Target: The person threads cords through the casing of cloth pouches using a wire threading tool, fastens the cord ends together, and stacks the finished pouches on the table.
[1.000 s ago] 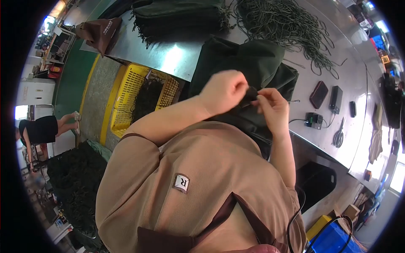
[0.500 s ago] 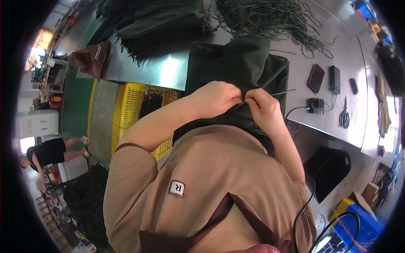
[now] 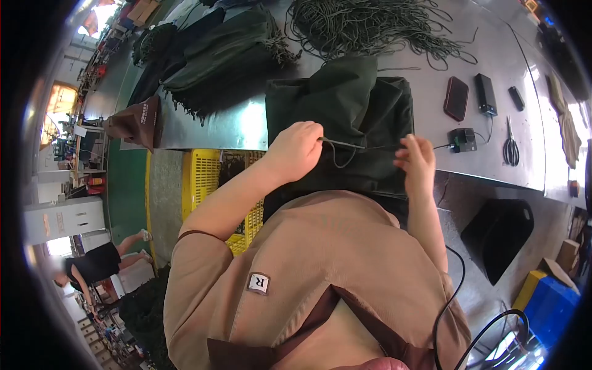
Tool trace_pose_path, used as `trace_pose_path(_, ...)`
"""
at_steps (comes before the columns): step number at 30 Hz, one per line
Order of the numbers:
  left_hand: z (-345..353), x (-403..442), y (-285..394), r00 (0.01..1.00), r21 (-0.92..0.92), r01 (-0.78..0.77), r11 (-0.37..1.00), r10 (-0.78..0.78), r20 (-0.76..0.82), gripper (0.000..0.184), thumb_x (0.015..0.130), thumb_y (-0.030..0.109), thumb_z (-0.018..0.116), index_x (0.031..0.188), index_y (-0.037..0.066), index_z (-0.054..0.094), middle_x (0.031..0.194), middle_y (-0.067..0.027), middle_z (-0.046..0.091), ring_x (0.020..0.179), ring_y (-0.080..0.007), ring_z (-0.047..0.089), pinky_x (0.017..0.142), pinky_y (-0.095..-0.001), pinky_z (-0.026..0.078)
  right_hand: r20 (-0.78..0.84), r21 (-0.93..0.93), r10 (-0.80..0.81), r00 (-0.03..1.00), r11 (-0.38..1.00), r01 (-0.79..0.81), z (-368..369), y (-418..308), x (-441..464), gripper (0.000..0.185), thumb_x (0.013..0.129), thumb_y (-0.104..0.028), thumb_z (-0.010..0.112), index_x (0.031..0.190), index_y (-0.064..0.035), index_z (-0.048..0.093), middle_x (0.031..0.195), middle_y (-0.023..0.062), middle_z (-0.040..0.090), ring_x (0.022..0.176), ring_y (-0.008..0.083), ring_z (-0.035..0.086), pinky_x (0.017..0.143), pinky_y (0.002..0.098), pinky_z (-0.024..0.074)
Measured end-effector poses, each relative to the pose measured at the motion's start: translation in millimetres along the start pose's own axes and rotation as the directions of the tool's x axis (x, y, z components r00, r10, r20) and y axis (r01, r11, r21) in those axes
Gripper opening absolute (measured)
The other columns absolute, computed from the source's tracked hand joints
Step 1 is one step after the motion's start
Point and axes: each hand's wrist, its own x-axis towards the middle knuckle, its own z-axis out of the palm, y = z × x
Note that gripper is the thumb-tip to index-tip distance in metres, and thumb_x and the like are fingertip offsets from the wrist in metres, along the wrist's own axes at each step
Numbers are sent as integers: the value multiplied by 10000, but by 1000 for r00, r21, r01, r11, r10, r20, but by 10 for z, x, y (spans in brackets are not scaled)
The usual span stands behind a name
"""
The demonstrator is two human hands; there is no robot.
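My left hand point(image 3: 296, 151) is closed on a green cord point(image 3: 342, 143), part of which hangs in a loop below the fingers. From the cord a thin dark wire point(image 3: 381, 147) runs right to my right hand point(image 3: 416, 161), whose fingertips are bent around its end and slightly blurred. Both hands are apart, over dark green folded fabric point(image 3: 339, 102) at the table's front edge. What sits inside my left fist is hidden.
A cord pile point(image 3: 364, 28) and stacked green fabric point(image 3: 228, 52) lie farther back. At right are a phone point(image 3: 456, 98), a black power bank point(image 3: 485, 94) and scissors point(image 3: 510, 148). A yellow basket point(image 3: 200, 179) stands below the table; a person point(image 3: 95, 265) is at far left.
My hands, close together before, have moved apart, the left one leftward and the right one rightward. The cord and thin wire now show stretched between them. The view has shifted.
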Motion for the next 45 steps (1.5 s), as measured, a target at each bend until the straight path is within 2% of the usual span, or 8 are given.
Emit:
trace_pose_path(14, 453, 524, 142, 964, 358, -262, 896, 229, 131, 411, 662, 190, 804, 929, 52, 524, 952, -111, 545, 936, -305, 548, 800, -404, 470, 344, 311, 268, 900, 872, -379, 141, 424, 309, 238, 1029, -268, 579, 968, -46, 638, 760, -4, 576, 620, 86, 540, 571, 239, 453)
trace_pose_path(20, -8, 1075, 349, 920, -375, 106, 921, 52, 388, 397, 793, 307, 850, 824, 25, 572, 747, -48, 605, 727, -139, 550, 678, -312, 453, 395, 363, -361, 844, 906, 218, 215, -702, 393, 235, 1035, -191, 548, 891, -26, 634, 744, 14, 532, 615, 90, 434, 549, 247, 327)
trace_pose_path(26, -382, 1372, 554, 970, -792, 143, 594, 75, 232, 186, 880, 138, 775, 1020, 53, 685, 913, 44, 675, 855, -48, 591, 820, -228, 471, -437, 595, -532, 726, 434, 676, -702, -1998, 567, 223, 1008, -144, 511, 820, -40, 572, 841, 89, 566, 684, 171, 515, 681, 286, 482)
trace_pose_path(30, -512, 1825, 605, 882, -850, -144, 507, -323, -343, 132, 841, 119, 737, 880, 11, 672, 784, 6, 636, 715, -73, 572, 647, -255, 470, -387, -165, -621, 681, 774, 612, -723, -1882, 291, 230, 966, -235, 617, 861, -30, 624, 854, 51, 568, 800, 195, 572, 802, 290, 484)
trace_pose_path(34, -696, 2149, 742, 715, -678, -336, 654, -291, -635, 216, 842, 152, 746, 767, 18, 594, 735, 9, 609, 669, -65, 521, 600, -258, 436, 225, -680, -762, 607, 324, 658, 372, -1665, -420, 434, 805, -210, 793, 1188, -59, 655, 919, 57, 598, 855, 215, 611, 811, 321, 507)
trace_pose_path(38, -1025, 2058, 896, 627, -501, -348, 792, -200, -753, 315, 824, 207, 782, 700, 26, 556, 672, -4, 590, 637, -68, 491, 592, -262, 425, 270, -763, -763, 587, 202, 614, 589, -1617, -23, 383, 795, -171, 761, 1153, -85, 654, 959, 147, 600, 886, 354, 633, 782, 446, 522)
trace_pose_path(40, -1389, 1854, 721, 595, -501, -289, 815, -257, -761, 395, 819, 285, 823, 682, 25, 560, 639, -5, 586, 617, -64, 486, 564, -256, 410, 180, -726, -939, 293, 73, 683, 456, -1751, 371, 214, 803, -130, 726, 976, -28, 652, 852, 132, 627, 848, 312, 633, 755, 407, 501)
trace_pose_path(45, -1926, 804, 245, 813, -64, 142, 988, -153, -562, 557, 764, 427, 864, 651, 47, 473, 594, -11, 468, 592, -96, 418, 539, -292, 377, 35, -649, -913, 406, 288, 704, 416, -1886, 321, 83, 828, -28, 626, 899, -14, 588, 842, 155, 599, 767, 340, 582, 706, 432, 479)
